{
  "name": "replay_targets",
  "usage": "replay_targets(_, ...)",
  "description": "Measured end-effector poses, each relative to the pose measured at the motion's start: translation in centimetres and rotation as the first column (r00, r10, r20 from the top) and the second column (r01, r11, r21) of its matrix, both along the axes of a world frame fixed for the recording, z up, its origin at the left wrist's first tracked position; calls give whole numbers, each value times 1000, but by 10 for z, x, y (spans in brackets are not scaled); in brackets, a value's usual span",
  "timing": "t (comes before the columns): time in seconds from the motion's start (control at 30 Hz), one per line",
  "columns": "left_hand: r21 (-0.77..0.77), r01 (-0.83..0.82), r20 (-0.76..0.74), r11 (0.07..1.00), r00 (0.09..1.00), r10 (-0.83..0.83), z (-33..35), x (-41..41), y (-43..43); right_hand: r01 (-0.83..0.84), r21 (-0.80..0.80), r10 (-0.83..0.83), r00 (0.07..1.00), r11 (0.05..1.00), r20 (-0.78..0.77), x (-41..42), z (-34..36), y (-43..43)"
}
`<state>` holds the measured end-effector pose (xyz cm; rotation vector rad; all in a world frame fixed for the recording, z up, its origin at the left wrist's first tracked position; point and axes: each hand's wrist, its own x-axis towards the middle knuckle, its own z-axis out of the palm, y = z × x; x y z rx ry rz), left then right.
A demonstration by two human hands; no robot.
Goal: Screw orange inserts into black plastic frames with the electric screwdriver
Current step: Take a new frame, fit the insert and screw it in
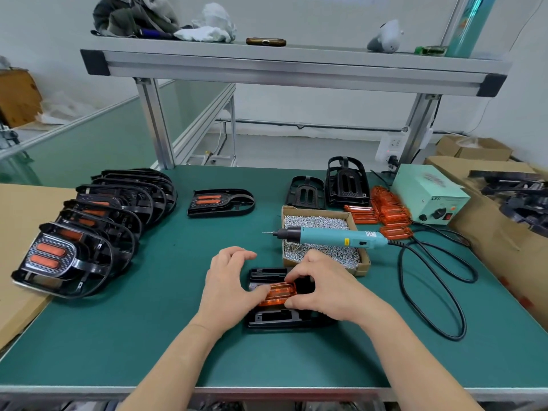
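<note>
A black plastic frame (pixel 275 318) lies flat on the green mat near the front edge. An orange insert (pixel 280 293) sits in its middle. My left hand (pixel 228 286) touches the insert's left end with its thumb, the fingers spread above. My right hand (pixel 323 287) pinches the insert's right end between thumb and fingers. The teal electric screwdriver (pixel 329 236) rests across the cardboard box of screws (pixel 354 216), tip pointing left, held by neither hand.
Several finished frames (pixel 98 221) overlap at the left, and one more (pixel 221 202) lies apart. Empty frames (pixel 345 182) and loose orange inserts (pixel 390 213) stand at the back right beside the green power unit (pixel 430 192). The black cable (pixel 439 292) loops at right.
</note>
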<state>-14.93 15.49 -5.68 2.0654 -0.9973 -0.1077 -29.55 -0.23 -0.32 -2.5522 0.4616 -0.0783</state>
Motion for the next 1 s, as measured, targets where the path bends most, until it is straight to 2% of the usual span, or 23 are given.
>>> replay_targets(0.33,80,4,55,997,998,-9,-3,1,-2,19,12,-20,994,1000,103,-9,-6,1)
replay_targets(0.53,121,28,93,992,995,-39,-4,2,-2,-25,-98,34,995,995,98,-9,-12,-3)
replay_targets(0.57,121,28,95,992,995,-40,-4,2,-2,11,-83,1,989,997,150,-7,-13,-2)
replay_targets(0.6,119,31,91,992,995,-42,-4,2,-1,95,-2,-91,966,996,242,-6,-13,0)
replay_targets(0.63,116,33,86,993,995,-43,-3,2,-1,207,184,-260,905,961,336,-5,-12,1)
replay_targets(0.67,116,34,80,993,996,-43,-3,1,-1,285,470,-478,798,835,366,-4,-9,0)
replay_targets(0.7,120,33,77,992,996,-42,-2,1,-1,252,757,-663,687,603,299,-3,-4,-2)
replay_targets(0.73,126,32,80,991,996,-43,-2,1,-2,127,938,-768,615,322,180,-2,0,-6)
replay_targets(0.77,130,32,88,991,995,-44,-2,1,-1,-4,997,-811,582,72,60,0,3,-11)
replay_targets(0.8,126,32,93,991,995,-44,-2,0,-1,-88,990,-823,567,-107,-39,0,6,-14)
replay_targets(0.83,117,29,83,993,996,-39,-1,-1,0,-126,966,-821,559,-224,-117,1,8,-17)
replay_targets(0.87,107,26,62,994,998,-32,0,-2,0,-144,945,-814,555,-293,-167,3,10,-18)
replay_targets(0.93,124,20,42,992,999,-25,3,-4,-1,-176,913,-803,556,-369,-217,10,13,-19)
replay_targets(1.0,208,12,93,978,995,-32,4,-4,-3,-219,870,-795,546,-441,-265,19,15,-22)
